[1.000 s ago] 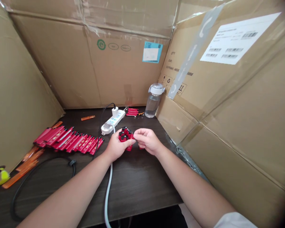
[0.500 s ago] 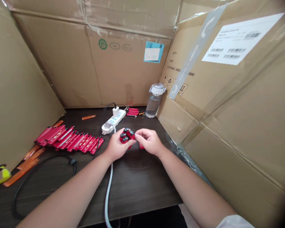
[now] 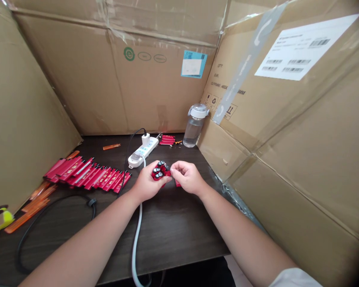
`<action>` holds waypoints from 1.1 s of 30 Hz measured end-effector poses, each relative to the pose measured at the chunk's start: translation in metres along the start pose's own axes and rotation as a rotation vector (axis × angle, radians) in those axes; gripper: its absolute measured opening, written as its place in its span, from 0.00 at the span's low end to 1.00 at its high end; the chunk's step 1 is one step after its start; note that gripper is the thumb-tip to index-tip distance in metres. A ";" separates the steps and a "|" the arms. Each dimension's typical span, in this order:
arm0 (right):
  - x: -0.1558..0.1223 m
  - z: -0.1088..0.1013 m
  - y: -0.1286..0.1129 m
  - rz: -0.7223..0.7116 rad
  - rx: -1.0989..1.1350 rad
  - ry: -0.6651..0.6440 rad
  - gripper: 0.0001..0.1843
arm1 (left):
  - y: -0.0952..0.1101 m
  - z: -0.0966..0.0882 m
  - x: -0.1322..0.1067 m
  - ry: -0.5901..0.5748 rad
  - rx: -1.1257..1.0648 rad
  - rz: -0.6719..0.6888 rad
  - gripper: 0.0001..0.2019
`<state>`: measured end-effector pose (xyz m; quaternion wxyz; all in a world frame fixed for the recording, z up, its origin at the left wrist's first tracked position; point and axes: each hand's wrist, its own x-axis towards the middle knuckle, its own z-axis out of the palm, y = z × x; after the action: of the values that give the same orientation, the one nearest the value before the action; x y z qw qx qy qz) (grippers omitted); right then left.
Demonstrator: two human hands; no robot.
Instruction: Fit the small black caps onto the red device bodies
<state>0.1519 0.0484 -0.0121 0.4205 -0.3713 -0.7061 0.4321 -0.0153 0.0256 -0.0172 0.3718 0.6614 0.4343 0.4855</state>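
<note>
My left hand (image 3: pixel 149 181) is closed round several small red figures (image 3: pixel 158 172) with black, mask-like faces marked in white. Its thumb lies along their near side. My right hand (image 3: pixel 189 177) is curled in a pinch, its fingertips touching the right edge of the red figures; what lies between the fingertips is hidden. Below the right fingertips, part of a red piece (image 3: pixel 177 183) shows, mostly covered by that hand.
Red sticks with black ends (image 3: pixel 89 173) lie in a row at left, beside orange strips (image 3: pixel 36 207). A white power strip (image 3: pixel 143 152) with cables stands beyond my hands. Behind are a small red stack (image 3: pixel 167 140) and a water bottle (image 3: pixel 193 127). Cardboard walls (image 3: pixel 155 95) enclose the dark table.
The figures in my left hand have tilted slightly, so their white-marked faces show more clearly. Both hands stay in nearly the same place.
</note>
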 end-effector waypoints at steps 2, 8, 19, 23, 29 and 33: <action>0.001 0.002 0.003 0.000 -0.035 0.021 0.08 | 0.000 0.002 0.001 0.020 -0.020 -0.040 0.13; 0.010 -0.003 0.013 0.060 -0.079 0.113 0.07 | -0.006 0.006 0.005 0.045 0.082 -0.154 0.12; 0.017 -0.011 0.023 0.215 -0.462 0.025 0.06 | -0.013 0.006 0.007 0.103 0.321 -0.295 0.10; 0.017 -0.008 0.025 0.206 -0.623 0.026 0.08 | -0.014 0.008 0.006 0.120 0.451 -0.301 0.11; 0.019 -0.010 0.032 0.156 -0.669 0.133 0.08 | -0.009 0.013 0.003 0.067 0.762 -0.307 0.13; 0.020 -0.011 0.030 0.171 -0.620 0.192 0.08 | -0.009 0.013 0.005 0.045 0.748 -0.324 0.15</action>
<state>0.1595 0.0800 -0.0317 0.3143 -0.5786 -0.7273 0.1936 -0.0043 0.0321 -0.0269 0.1677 0.6630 0.6877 0.2437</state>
